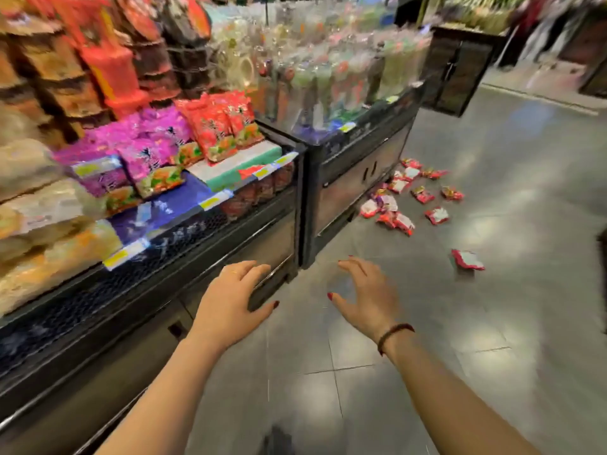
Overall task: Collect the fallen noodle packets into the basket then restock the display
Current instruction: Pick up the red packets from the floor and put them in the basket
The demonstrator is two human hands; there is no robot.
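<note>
Several red and white noodle packets (402, 195) lie scattered on the grey floor beside the second display cabinet. One more packet (467, 259) lies apart, nearer to me. My left hand (231, 298) and my right hand (363, 295) stretch out in front of me, palms down, fingers spread and holding nothing. Both hands are well short of the packets. On the display (184, 205) at my left, red packets (218, 126) and pink packets (144, 149) sit in rows. No basket is in view.
A black display cabinet (354, 178) with clear bags on top stands ahead on the left. A dark cabinet (460, 70) stands farther back. Tiled floor (492, 323) spreads to the right. A dark object (602, 280) shows at the right edge.
</note>
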